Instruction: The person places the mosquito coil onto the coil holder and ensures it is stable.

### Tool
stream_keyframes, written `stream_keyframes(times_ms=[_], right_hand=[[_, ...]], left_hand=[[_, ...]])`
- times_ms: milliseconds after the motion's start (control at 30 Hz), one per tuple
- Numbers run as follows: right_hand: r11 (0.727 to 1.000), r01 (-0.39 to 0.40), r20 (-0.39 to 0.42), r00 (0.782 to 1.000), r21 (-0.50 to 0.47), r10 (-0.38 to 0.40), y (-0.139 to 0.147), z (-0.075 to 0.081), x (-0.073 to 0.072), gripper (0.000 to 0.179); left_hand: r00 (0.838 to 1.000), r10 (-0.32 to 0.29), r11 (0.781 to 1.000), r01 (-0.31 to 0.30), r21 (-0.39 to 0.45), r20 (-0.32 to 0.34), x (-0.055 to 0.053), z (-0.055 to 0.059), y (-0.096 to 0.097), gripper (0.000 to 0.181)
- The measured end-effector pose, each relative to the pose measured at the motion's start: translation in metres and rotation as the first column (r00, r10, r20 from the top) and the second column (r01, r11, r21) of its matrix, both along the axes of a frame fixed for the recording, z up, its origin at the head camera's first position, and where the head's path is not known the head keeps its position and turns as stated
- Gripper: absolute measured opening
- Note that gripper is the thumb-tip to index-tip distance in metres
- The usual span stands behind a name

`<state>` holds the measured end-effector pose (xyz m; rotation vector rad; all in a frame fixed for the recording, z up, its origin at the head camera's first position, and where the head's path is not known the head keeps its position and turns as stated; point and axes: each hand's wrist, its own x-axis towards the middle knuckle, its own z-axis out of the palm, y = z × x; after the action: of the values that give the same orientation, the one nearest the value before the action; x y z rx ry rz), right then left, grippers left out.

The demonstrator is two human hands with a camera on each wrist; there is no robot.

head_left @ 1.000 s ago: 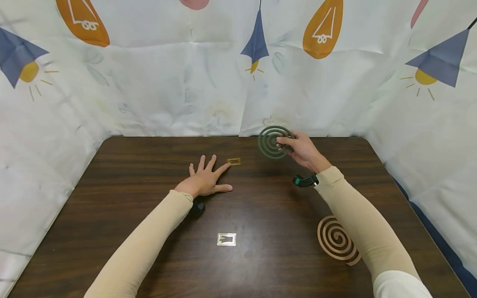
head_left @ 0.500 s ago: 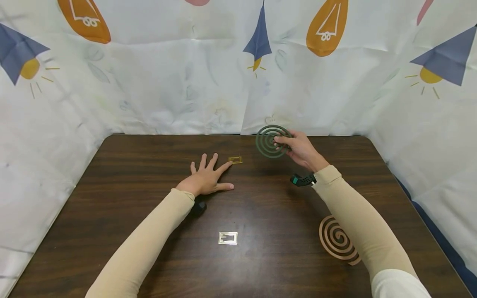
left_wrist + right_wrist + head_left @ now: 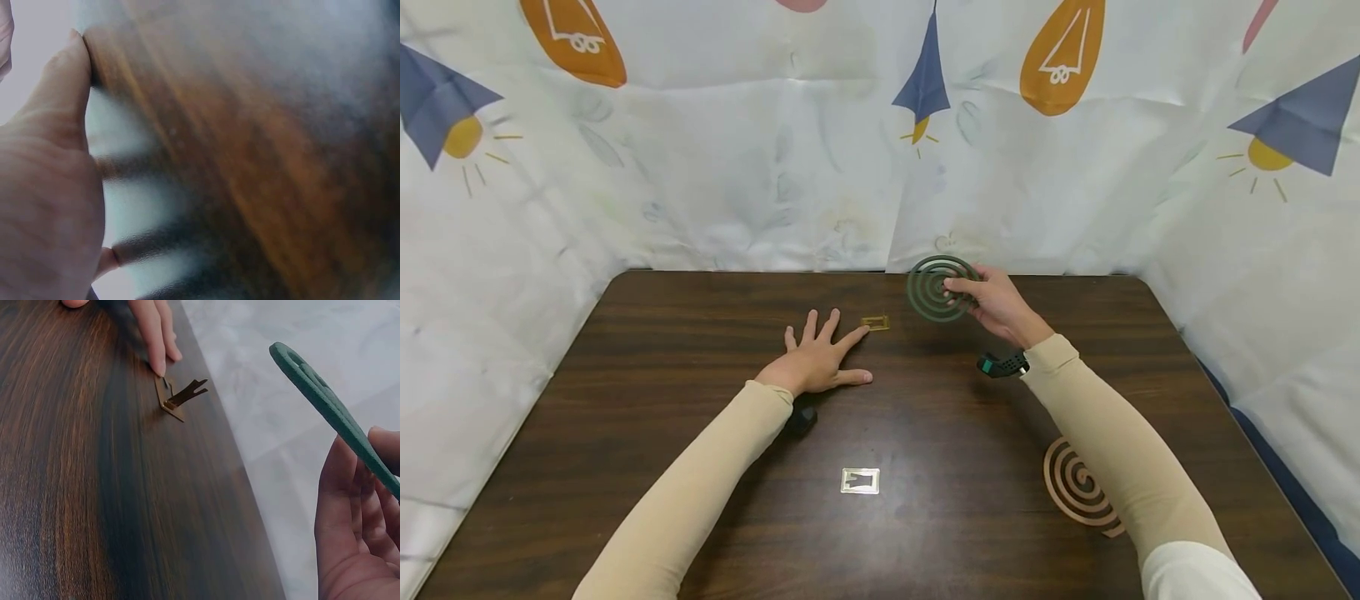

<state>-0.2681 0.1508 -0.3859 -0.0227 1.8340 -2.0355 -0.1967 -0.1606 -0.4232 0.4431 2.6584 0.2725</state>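
Note:
My right hand [image 3: 1002,310] pinches a green mosquito coil [image 3: 927,307] between thumb and fingers, above the table's far edge. In the right wrist view the coil [image 3: 325,403] appears nearly edge-on, tilted in the air. My left hand [image 3: 811,360] lies spread on the table, its index fingertip on the frame of a small brass-coloured coil stand [image 3: 876,322]. From that stand a forked tongue [image 3: 189,394] rises, as the right wrist view shows. Coil and stand are apart. The left wrist view shows mostly the left thumb [image 3: 59,87] and palm over the wood.
A second, flat metal coil stand [image 3: 860,481] lies near the middle front of the dark wooden table [image 3: 647,400]. Partly under my right forearm is a brown mosquito coil [image 3: 1075,492]. A printed white curtain [image 3: 737,183] hangs right behind the table and at both sides.
My right hand has moved slightly left with the green coil, closer to the upright stand. My left hand keeps its place with the fingertip on the stand.

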Motion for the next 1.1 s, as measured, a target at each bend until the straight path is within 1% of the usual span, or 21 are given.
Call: stream_keyframes(times_ms=[167,233,300,567,733,967,1100], right_hand=[[1.0,0.002,0.007,1.0,-0.009,-0.002,-0.003,-0.001,-0.001,0.047],[1.0,0.002,0.01,1.0,-0.016,-0.002,-0.005,-0.001,-0.002,0.051],[1.0,0.001,0.01,1.0,-0.016,0.0,-0.007,-0.001,-0.002,0.051],[1.0,0.007,-0.005,1.0,-0.003,-0.007,-0.015,-0.004,-0.004,0.033],[1.0,0.008,-0.012,1.0,-0.002,-0.009,-0.02,-0.006,-0.005,0.031],[1.0,-0.011,0.0,1.0,-0.018,0.011,-0.023,-0.008,-0.007,0.031],[1.0,-0.019,0.001,1.0,-0.006,0.019,-0.027,-0.009,-0.007,0.029]], left_hand=[[1.0,-0.003,1.0,0.003,0.001,-0.005,-0.002,-0.002,0.0,0.088],[1.0,-0.003,1.0,0.003,0.004,-0.006,-0.002,-0.001,0.0,0.088],[1.0,-0.001,1.0,0.001,0.006,-0.003,-0.001,-0.001,0.0,0.088],[1.0,0.0,1.0,0.0,0.008,-0.001,0.001,0.004,0.0,0.088],[1.0,0.001,1.0,-0.001,0.008,0.001,0.001,0.004,0.001,0.088],[1.0,0.005,1.0,-0.005,0.008,0.011,-0.001,0.002,0.001,0.088],[1.0,0.007,1.0,-0.007,0.006,0.011,-0.001,0.001,0.001,0.088]])
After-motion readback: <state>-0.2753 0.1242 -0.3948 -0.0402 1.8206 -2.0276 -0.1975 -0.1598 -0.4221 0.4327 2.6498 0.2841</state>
